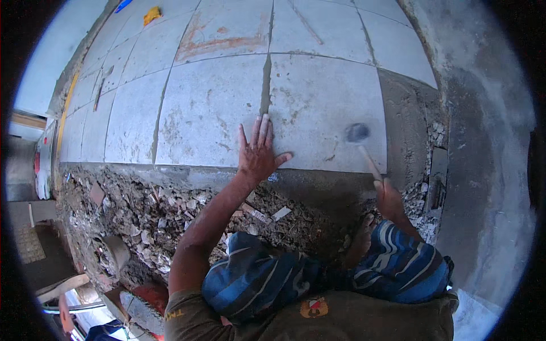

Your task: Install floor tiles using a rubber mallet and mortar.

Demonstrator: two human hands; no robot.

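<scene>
My left hand (pixel 259 149) lies with fingers spread on a large pale floor tile (pixel 207 113), its fingertips near a grey joint that separates it from the tile to the right (pixel 324 91). My right hand (pixel 388 199) grips the wooden handle of a mallet (pixel 357 134), whose dark head, slightly blurred, is over the right tile; whether it touches the surface I cannot tell. Wet grey mortar (pixel 406 119) shows beside that tile's right edge. My knees in blue striped cloth and a bare foot (pixel 361 238) are below.
Broken rubble (pixel 136 216) borders the tiles' near edge, with a grey curved object (pixel 115 253) in it. A yellow long bar (pixel 71 94) runs along the left, a thin tool (pixel 99 91) lies on tiles, and a yellow item (pixel 151 15) sits farther back. A concrete wall (pixel 483 170) stands right.
</scene>
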